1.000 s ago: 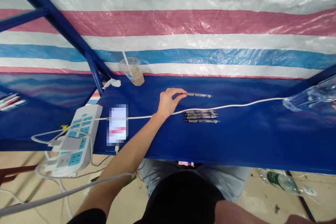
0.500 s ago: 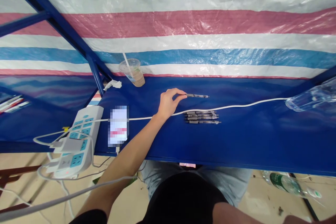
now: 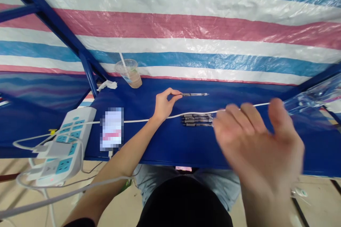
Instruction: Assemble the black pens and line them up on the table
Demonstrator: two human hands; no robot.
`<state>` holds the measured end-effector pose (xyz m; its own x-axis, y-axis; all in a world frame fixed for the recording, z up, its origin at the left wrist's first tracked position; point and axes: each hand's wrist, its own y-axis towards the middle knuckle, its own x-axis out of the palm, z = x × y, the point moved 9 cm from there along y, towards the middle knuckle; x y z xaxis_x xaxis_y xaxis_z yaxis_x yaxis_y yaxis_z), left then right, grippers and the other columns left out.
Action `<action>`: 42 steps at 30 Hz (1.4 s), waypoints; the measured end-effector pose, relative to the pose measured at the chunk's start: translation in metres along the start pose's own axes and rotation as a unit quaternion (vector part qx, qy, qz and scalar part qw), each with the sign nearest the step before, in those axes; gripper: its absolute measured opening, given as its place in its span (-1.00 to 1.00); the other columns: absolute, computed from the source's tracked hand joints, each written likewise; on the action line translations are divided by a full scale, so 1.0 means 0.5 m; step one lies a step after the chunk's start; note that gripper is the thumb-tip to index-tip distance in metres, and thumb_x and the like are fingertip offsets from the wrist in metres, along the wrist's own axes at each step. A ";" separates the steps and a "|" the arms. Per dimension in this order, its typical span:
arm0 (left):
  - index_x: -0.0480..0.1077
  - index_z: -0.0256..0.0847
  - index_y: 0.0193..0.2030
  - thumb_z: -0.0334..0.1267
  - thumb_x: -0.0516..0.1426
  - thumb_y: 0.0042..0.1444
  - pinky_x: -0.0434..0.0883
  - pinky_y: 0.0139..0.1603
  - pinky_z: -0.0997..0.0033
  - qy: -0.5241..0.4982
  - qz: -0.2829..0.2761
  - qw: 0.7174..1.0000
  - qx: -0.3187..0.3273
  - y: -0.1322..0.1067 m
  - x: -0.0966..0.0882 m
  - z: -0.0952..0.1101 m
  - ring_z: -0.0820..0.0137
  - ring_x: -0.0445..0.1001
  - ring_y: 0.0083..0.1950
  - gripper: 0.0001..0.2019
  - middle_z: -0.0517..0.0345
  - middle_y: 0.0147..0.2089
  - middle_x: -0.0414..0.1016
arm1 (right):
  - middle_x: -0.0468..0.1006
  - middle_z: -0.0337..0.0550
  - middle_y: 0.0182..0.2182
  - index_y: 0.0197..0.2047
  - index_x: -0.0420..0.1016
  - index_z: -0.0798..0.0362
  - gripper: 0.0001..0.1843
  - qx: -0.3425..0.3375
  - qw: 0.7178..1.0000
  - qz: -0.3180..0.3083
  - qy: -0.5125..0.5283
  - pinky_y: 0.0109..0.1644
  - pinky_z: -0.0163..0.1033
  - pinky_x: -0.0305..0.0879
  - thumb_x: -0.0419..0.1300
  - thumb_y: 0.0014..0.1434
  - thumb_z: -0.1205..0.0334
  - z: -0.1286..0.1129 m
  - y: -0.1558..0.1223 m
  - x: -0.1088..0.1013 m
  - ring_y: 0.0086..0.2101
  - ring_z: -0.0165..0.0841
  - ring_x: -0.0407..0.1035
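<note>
right hand (image 3: 255, 142) blurred, phone screen (image 3: 112, 128) pixelated, pen row (image 3: 197, 120) partly hidden

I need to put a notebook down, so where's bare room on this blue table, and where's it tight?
Bare blue tabletop lies between the left forearm, the pen row and the front edge. More lies behind the white cable, right of the pen in the left hand. The left end is crowded: power strip, cords, phone.

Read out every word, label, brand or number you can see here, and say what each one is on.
Nothing can be read. The phone is pixelated, and any markings on the power strip and the pens are too small to read.
</note>
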<state>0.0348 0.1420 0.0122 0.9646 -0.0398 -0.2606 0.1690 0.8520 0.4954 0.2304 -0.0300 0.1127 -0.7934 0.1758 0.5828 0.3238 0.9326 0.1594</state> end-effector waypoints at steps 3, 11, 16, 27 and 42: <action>0.58 -0.19 -0.26 -0.02 0.39 0.22 0.53 0.16 0.17 -0.047 0.014 0.999 -0.020 0.002 -0.002 -0.011 0.23 0.69 -0.03 -0.73 0.05 -0.14 0.72 | 0.37 -0.18 -0.35 -0.38 0.43 -0.02 -0.64 0.042 0.980 0.196 0.007 -0.27 -0.23 0.37 0.09 0.46 0.07 0.081 0.124 -0.136 -0.37 -0.37 0.32; 0.59 -0.20 -0.23 0.05 0.40 0.20 0.54 0.10 0.19 -0.075 0.008 0.997 -0.035 0.000 -0.003 -0.017 0.22 0.68 -0.05 -0.67 0.01 -0.15 0.71 | 0.60 0.02 -0.13 0.04 0.63 0.05 -0.42 0.278 0.959 -0.014 0.058 -0.24 -0.20 0.55 -0.13 0.55 -0.11 0.290 0.222 -0.151 -0.29 -0.31 0.47; 0.59 -0.19 -0.21 0.06 0.38 0.23 0.54 0.09 0.19 -0.055 -0.013 0.998 -0.037 -0.001 -0.003 -0.016 0.24 0.68 -0.06 -0.68 0.02 -0.13 0.71 | 0.62 -0.06 -0.17 -0.08 0.63 0.05 -0.52 0.282 0.948 -0.015 0.148 -0.28 -0.32 0.53 -0.05 0.60 0.01 0.305 0.219 -0.123 -0.37 -0.43 0.41; 0.59 -0.16 -0.18 0.03 0.36 0.28 0.56 0.06 0.22 -0.002 -0.036 0.999 -0.015 0.003 -0.002 0.006 0.25 0.68 -0.07 -0.72 0.06 -0.14 0.71 | 0.60 -0.16 -0.26 -0.27 0.59 0.02 -0.71 0.268 0.949 -0.037 0.164 -0.27 -0.37 0.54 0.23 0.49 0.10 0.319 0.209 -0.140 -0.38 -0.47 0.42; 0.69 -0.06 -0.17 -0.06 0.30 0.32 0.59 -0.03 0.26 0.119 -0.197 0.973 -0.027 -0.008 0.050 -0.031 0.22 0.72 -0.13 -0.82 0.14 -0.14 0.75 | 0.63 -0.16 -0.41 -0.26 0.67 0.04 -0.47 0.036 0.943 -0.033 -0.328 -0.52 -0.27 0.24 0.44 0.16 -0.31 0.212 0.258 -0.216 -0.59 -0.46 0.31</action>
<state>0.0551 0.1454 -0.0090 0.7515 -0.2529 -0.6093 0.4998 0.8211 0.2756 0.3033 0.1049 -0.0138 -0.9664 0.2522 -0.0494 0.2457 0.9631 0.1102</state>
